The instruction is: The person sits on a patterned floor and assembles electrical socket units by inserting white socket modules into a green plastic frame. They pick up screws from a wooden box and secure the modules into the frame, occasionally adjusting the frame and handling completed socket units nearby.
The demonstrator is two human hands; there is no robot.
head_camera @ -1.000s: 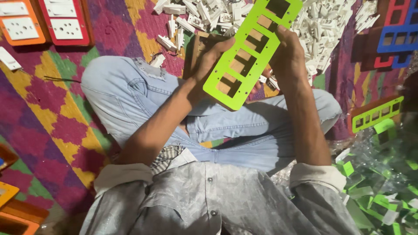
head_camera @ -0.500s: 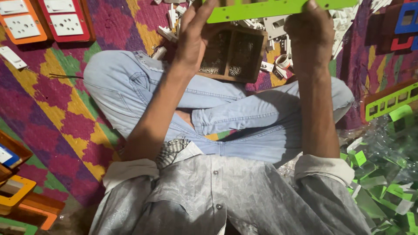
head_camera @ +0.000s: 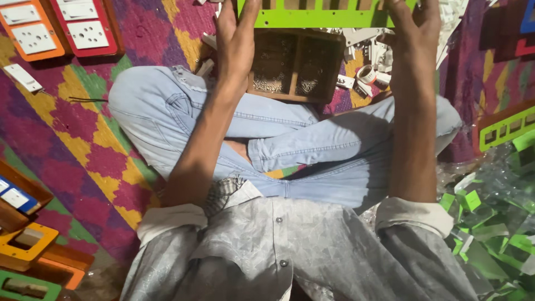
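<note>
Grey shirt (head_camera: 290, 256) and crossed blue jeans (head_camera: 278, 128) fill the foreground. Beyond the knees sits a wooden tray (head_camera: 295, 64) of small parts. Farthest, at the frame's top edge, the left hand (head_camera: 237, 33) and right hand (head_camera: 412, 28) grasp a green plate (head_camera: 317, 17) by its ends.

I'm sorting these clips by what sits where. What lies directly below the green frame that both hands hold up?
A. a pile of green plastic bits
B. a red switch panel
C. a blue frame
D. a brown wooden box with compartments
D: the brown wooden box with its compartments rests in front of the crossed legs, right under the green frame, which the left hand and right hand grip at its two ends.
</note>
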